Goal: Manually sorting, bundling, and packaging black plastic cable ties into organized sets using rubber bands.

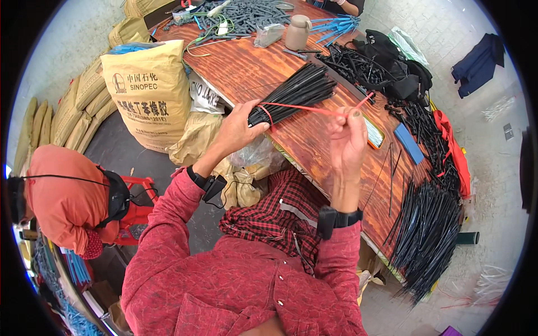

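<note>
Bundle of thin black strips (305, 89), held over the near edge of a wooden table (235, 61); its near-left end sits inside the person's left hand (241, 127), and its long free end points away to the far right, beyond the fingers; the left hand is closed around that end, with the thumb pressed along the near side. A narrow red strip (302, 107) circles the bundle just beside the left thumb and runs, nearly straight, across to the right hand (347, 134); the right hand is raised to the right of the bundle and apart from it, its thumb and fingers pinched together on the red strip, whose tip sticks out past them to the far right.

To the right of the right hand lie a flat case with a bright face (374, 133) and a blue block (409, 143); nearer, at the table's right end, a large heap of black strips (428, 232) hangs over the edge; on the far side stands a grey-brown bottle (298, 32); left of the table is a tall yellow sack (148, 98), and nearer on the left another person in orange-red (70, 190) leans forward.
</note>
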`<state>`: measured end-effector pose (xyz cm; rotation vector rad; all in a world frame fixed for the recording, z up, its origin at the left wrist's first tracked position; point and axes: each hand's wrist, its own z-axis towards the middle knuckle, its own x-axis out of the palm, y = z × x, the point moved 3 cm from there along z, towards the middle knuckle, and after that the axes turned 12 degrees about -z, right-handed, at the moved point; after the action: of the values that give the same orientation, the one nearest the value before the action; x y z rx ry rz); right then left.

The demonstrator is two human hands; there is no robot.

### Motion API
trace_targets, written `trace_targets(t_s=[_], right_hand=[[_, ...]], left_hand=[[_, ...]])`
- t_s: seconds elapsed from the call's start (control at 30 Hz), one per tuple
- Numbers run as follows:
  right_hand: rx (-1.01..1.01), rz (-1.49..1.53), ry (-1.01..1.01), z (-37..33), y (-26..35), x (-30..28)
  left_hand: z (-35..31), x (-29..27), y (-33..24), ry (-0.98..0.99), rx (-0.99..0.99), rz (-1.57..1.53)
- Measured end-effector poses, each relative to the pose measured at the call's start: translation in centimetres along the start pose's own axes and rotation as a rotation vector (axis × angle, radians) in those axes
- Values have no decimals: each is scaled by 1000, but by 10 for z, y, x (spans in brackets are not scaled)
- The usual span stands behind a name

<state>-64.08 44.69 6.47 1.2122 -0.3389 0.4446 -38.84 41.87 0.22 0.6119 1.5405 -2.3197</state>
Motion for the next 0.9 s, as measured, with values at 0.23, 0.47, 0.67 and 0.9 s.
trace_targets(t_s=[0.23,0.47,0.67,0.9], right_hand=[[102,-389,455,-39,6,68],[156,-838,875,-75,-31,71],[319,-832,688,-63,-42,42],[348,-593,650,-69,-58,54]], left_hand=[[-1,7,-30,-20,-118,202],[3,-2,10,-20,-44,-276],[3,-19,49,27,-245,-645],[-16,-25,90,20,-363,-897]])
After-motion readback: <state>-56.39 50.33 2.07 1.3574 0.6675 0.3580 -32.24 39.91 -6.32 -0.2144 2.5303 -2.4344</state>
